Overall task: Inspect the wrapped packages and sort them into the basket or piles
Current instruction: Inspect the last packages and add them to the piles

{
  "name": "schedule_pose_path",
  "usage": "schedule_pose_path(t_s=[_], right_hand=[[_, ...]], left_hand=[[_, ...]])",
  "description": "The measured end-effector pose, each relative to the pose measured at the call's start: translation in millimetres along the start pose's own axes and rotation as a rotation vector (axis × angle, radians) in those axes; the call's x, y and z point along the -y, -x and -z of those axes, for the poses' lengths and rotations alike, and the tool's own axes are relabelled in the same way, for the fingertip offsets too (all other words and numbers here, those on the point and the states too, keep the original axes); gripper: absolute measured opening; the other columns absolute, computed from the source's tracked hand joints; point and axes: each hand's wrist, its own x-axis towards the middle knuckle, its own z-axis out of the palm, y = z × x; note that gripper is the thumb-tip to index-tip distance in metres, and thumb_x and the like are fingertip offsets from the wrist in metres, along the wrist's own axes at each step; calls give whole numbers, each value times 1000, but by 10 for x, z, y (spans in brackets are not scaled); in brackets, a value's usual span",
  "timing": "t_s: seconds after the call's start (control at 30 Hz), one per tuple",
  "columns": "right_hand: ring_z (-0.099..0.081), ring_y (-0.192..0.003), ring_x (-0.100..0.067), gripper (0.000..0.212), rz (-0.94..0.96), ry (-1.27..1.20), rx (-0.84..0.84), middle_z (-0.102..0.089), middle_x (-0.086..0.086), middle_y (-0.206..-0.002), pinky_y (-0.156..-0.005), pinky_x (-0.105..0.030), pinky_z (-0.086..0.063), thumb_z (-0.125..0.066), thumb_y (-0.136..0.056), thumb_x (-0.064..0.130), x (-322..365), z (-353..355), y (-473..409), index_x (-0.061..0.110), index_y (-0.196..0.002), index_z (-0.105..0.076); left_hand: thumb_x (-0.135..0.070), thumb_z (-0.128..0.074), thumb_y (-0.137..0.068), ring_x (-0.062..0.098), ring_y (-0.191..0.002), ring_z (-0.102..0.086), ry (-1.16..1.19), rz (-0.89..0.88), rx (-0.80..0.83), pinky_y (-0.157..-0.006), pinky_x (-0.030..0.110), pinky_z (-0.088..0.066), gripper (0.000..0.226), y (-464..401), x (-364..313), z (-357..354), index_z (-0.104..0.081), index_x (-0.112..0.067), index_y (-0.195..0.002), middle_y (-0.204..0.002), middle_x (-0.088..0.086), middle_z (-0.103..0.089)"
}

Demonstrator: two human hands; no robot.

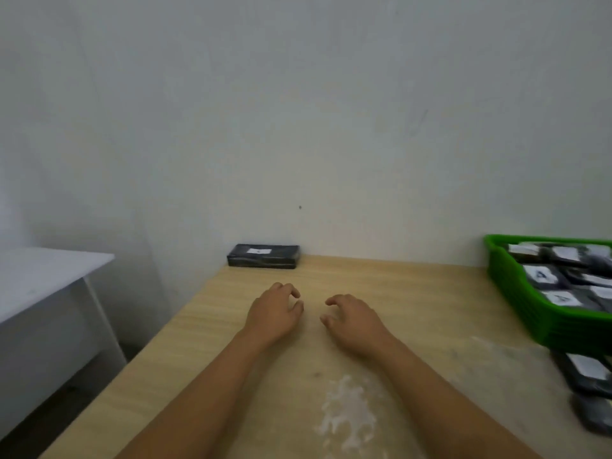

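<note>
A black wrapped package (264,256) with a small white label lies at the table's far left corner, against the wall. A green basket (516,294) at the right edge holds several black packages with white labels. More black packages (587,372) lie in a pile on the table in front of the basket. My left hand (273,311) and my right hand (352,321) hover side by side over the middle of the wooden table (414,293), fingers loosely curled, holding nothing. Both are well short of the corner package.
A white smear (349,410) marks the table surface near my forearms. A white table (43,279) stands to the left, across a gap of dark floor. A plain wall runs along the table's far edge.
</note>
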Motion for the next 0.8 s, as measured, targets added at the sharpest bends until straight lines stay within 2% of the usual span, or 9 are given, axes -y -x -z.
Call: schedule_pose_path(t_s=[0.13,0.23,0.37,0.47,0.53,0.57,0.67,0.8], right_hand=[[-41,-141,-20,49,33,125,5,-49,3,-151,-118,-38,-30,-48,-101,50,96,-238,-450,27,-144,-50],[-36,-144,-19,47,39,128,-2,-45,4,-152,-121,-39,-23,-45,-102,50,136,-341,-771,28,-144,-48],[-37,-142,-17,43,37,111,-24,-47,5,-149,-122,-40,-21,-44,-102,49,144,-408,-1147,29,-140,-47],[-37,-141,-15,44,60,155,-64,-46,9,-147,-123,-43,-19,-32,-103,53,111,-509,-1238,30,-138,-45],[-35,-142,-15,63,82,184,-82,-44,9,-150,-123,-46,-19,-13,-94,60,93,-575,-1227,31,-140,-44],[-34,-144,-15,67,86,185,-88,-43,9,-153,-123,-46,-19,-9,-91,60,77,-597,-1234,31,-141,-44],[-29,-148,-15,50,74,169,-93,-38,8,-159,-124,-45,-14,-25,-102,53,55,-620,-1263,31,-143,-44],[-28,-149,-15,43,77,148,-101,-37,8,-159,-125,-44,-13,-35,-105,48,62,-616,-1255,31,-144,-43]], left_hand=[[-44,-53,-101,23,-121,-57,-3,98,-92,-98,38,-48,35,-441,430,83,-57,-25,-130,-137,0,-55],[-45,-53,-100,27,-124,-54,15,204,-199,-100,40,-46,42,-776,720,138,-53,-22,-136,-139,5,-52],[-52,-51,-101,33,-126,-51,85,369,-308,-102,44,-43,59,-1142,1070,218,-43,-14,-146,-141,14,-51],[-68,-48,-97,37,-135,-47,193,487,-273,-108,48,-39,84,-1373,1269,274,-33,-8,-154,-149,17,-49],[-79,-46,-91,36,-136,-48,218,531,-197,-109,47,-38,95,-1511,1382,270,-36,-7,-152,-148,15,-52],[-84,-46,-87,35,-133,-51,207,543,-154,-108,46,-40,97,-1559,1418,260,-41,-8,-148,-144,14,-56],[-91,-49,-78,29,-113,-62,214,552,-83,-99,42,-49,94,-1679,1494,198,-60,-11,-127,-123,8,-66],[-67,-69,-86,27,-104,-62,429,545,-163,-84,36,-51,75,-1725,1472,120,-57,-4,-125,-120,12,-65]])
